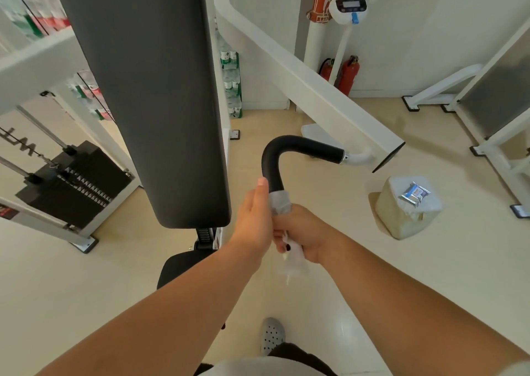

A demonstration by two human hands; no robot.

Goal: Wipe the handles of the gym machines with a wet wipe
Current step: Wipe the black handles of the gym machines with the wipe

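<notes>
A black foam-padded handle curves like a hook in the middle of the frame, its far end joined to a white steel machine arm that slants down from the upper centre and ends in a square-cut edge at centre right. A thin translucent white wet wipe is wrapped round the handle's lower straight part, with a loose tail hanging below the fists. The right hand is curled tight round the wipe and the handle beneath it. The left hand lies against the handle's left side with its thumb straight up along the black foam; its fingers are hidden, so its hold cannot be told. Just left of that hand runs the rounded right edge of a tall dark grey padded backrest, with a black seat under it. A black weight stack sits at centre left. To the right, well apart from the handle across open beige floor, stands a pale cube-shaped block bearing a blue-and-silver wipe packet. A grey perforated clog shows at the bottom centre
</notes>
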